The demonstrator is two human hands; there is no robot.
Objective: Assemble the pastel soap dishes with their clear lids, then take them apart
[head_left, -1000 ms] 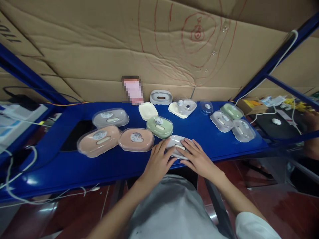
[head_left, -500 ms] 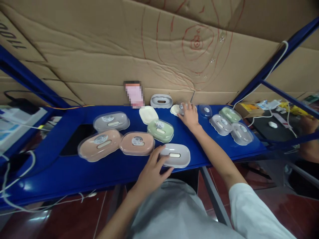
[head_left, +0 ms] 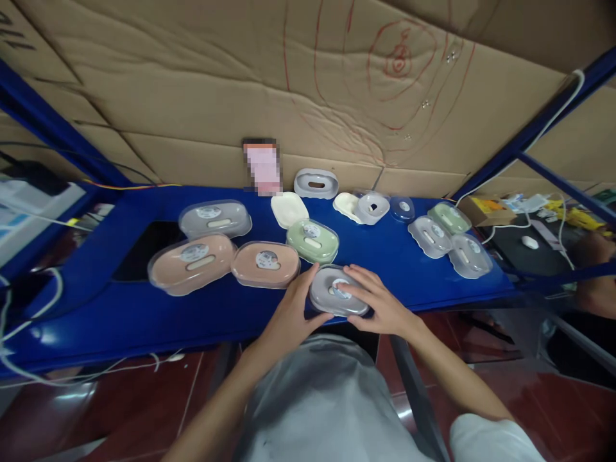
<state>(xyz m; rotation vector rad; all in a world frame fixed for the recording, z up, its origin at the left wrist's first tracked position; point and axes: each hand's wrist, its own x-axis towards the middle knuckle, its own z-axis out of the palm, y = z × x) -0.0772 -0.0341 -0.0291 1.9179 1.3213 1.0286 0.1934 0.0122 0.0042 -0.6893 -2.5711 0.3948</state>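
A grey soap box (head_left: 323,296) with a clear lid sits at the near edge of the blue table (head_left: 144,314). My left hand (head_left: 290,314) cups its left side, thumb and fingers apart along the rim. My right hand (head_left: 375,301) lies on the lid, fingers spread and pressing down near the round sticker. Just behind stand a green lidded box (head_left: 312,240) and two pink lidded boxes (head_left: 265,263).
More lidded boxes stand left (head_left: 215,218) and right (head_left: 469,255). Loose bases and clear lids (head_left: 371,206) lie at the back against a cardboard wall. Cables hang off the left edge. Another person's hand (head_left: 597,256) shows at far right.
My right hand reached to the back of the table, came back with a clear lid, and now presses it on the grey box. My left hand stayed at the box.
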